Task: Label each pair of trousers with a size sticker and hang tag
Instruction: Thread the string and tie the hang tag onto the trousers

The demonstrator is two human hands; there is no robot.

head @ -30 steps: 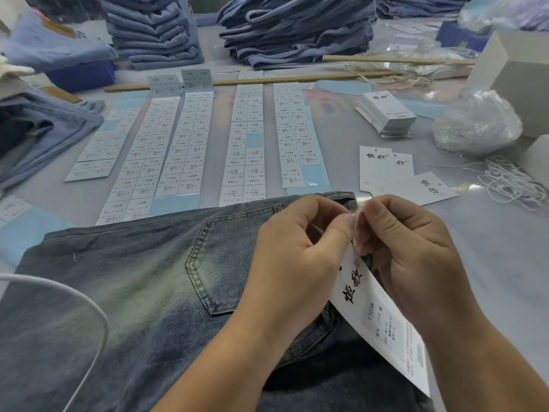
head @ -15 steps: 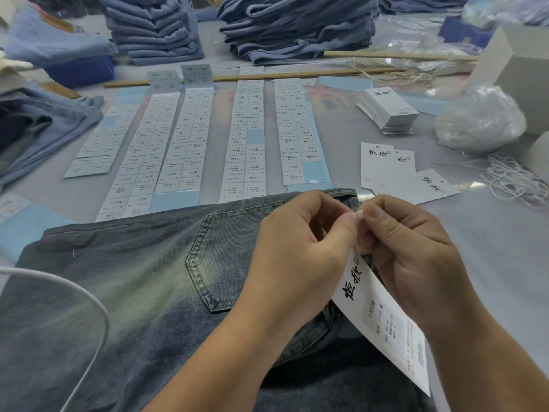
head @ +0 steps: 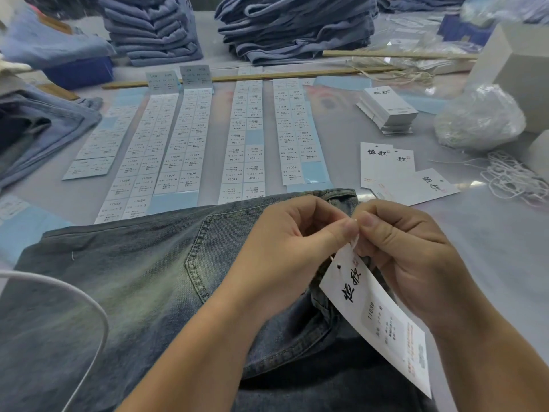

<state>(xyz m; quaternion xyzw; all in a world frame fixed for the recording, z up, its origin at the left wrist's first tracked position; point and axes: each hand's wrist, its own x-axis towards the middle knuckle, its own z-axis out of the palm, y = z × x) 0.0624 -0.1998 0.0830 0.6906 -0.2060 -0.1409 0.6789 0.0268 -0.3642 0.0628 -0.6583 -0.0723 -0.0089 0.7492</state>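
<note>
Hang tag (head: 377,315) pinched by both hands above trousers (head: 133,292) laid flat on table (head: 490,248).

Left hand (head: 285,254) and right hand (head: 413,257) meeting fingertip to fingertip over waistband corner, thumb and forefinger of each curled and nipping a thin white string at top edge of tag; remaining fingers loosely bent beneath. Tag hanging tilted down toward lower right, printed face up, size sticker (head: 377,321) stuck at mid-length, lying over dark inner part of denim beside back pocket (head: 225,275). Beyond waistband, rows of sticker sheets (head: 190,144) on blue backing; loose tags (head: 395,173) just right of these, tag stack (head: 386,110) farther back, heap of string (head: 517,179) at right edge, folded jeans stacks (head: 297,25) along far side. White cable (head: 74,295) curving across lower left.
</note>
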